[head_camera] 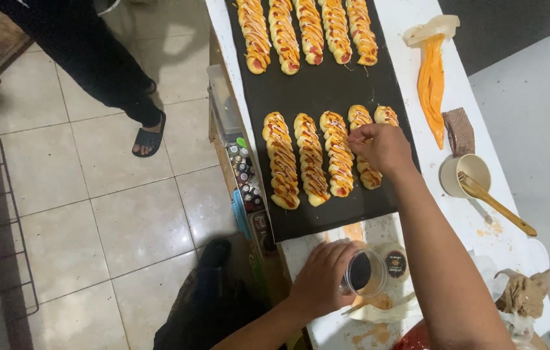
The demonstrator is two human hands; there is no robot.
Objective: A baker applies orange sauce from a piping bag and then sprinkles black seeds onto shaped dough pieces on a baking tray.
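Two hands are busy over the black tray [327, 97]. The right hand [382, 148] hovers with fingertips pinched together above the near row of sausage rolls [323, 159], at that row's right end, seemingly dropping a pinch of topping (too small to make out). The left hand [321, 280] is curled around a small clear cup [364, 273] of dark contents, just below the tray's near edge on the white worktop [411, 78]. Sprinkling looks under way; the next pinch calls for reaching back to the cup. Right of the tray lie an orange piping bag [432, 84] and a bowl with a wooden spoon [495, 204].
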